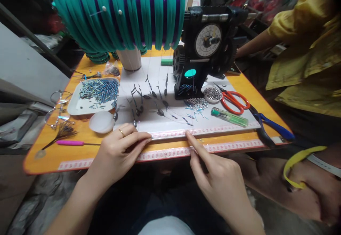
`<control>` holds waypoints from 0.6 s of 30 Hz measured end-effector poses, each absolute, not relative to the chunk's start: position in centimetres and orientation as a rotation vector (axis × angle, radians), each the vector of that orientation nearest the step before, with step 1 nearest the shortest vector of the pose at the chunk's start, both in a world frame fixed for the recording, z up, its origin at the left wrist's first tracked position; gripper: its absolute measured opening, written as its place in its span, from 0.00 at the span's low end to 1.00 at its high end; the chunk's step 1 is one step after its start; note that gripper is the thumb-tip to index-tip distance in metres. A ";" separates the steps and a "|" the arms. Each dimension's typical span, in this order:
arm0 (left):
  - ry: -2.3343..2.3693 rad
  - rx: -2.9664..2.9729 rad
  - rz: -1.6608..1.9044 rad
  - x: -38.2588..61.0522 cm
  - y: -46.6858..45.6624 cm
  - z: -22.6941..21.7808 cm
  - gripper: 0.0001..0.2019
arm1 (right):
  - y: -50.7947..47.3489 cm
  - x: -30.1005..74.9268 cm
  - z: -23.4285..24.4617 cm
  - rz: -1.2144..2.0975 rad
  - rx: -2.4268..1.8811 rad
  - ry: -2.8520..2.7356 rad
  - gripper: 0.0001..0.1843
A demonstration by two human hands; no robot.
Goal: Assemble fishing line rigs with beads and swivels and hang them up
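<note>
My left hand (119, 148), a ring on one finger, is closed in a pinch at the front edge of the white board (160, 123). What lies between thumb and fingertips is too small to make out. The stretched index finger of my right hand (217, 171) presses on the red-and-white measuring tape (170, 134) along that edge. Its thumb is apart from the index fingertip, near a second measuring tape (165, 153) on the table's front edge. Behind the hands, several small dark fishing sinkers (160, 111) with blue-black tubes lie on the board, fine lines running upward from some.
Teal foam spools (119, 18) hang above the board beside a black winding machine (205, 47). A tray of tubes (93, 93) stands left; red-handled scissors (234, 100), a green-capped case (229, 117) and blue-handled pliers (275, 125) lie right. Another person in a yellow shirt (303, 50) is alongside.
</note>
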State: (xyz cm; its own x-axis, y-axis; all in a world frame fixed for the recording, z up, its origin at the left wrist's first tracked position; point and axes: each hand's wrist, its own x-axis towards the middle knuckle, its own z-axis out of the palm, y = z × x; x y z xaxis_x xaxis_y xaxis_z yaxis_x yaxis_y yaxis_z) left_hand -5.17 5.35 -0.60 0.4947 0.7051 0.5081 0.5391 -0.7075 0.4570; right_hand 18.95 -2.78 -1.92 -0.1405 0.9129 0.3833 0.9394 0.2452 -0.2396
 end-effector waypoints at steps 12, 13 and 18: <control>1.078 2.488 0.967 -5.3 5.6 -0.6 0.07 | -3.2 18.2 -2.1 -0.054 -1.707 -2.064 0.25; 1.080 2.488 0.971 -5.3 5.6 -0.6 0.07 | -3.2 18.2 -2.2 -0.046 -1.713 -2.060 0.25; 1.059 2.500 0.969 -5.4 5.6 -0.6 0.08 | -3.3 18.3 -2.1 0.004 -1.728 -2.045 0.26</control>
State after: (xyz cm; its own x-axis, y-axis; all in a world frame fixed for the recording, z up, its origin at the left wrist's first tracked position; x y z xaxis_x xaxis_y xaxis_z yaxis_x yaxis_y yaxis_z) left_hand -5.40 5.62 -0.63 0.5126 0.7125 0.4792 0.5403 -0.7014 0.4649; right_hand 18.29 -3.28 -2.13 -0.1052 0.9346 0.3398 0.9333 0.2108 -0.2908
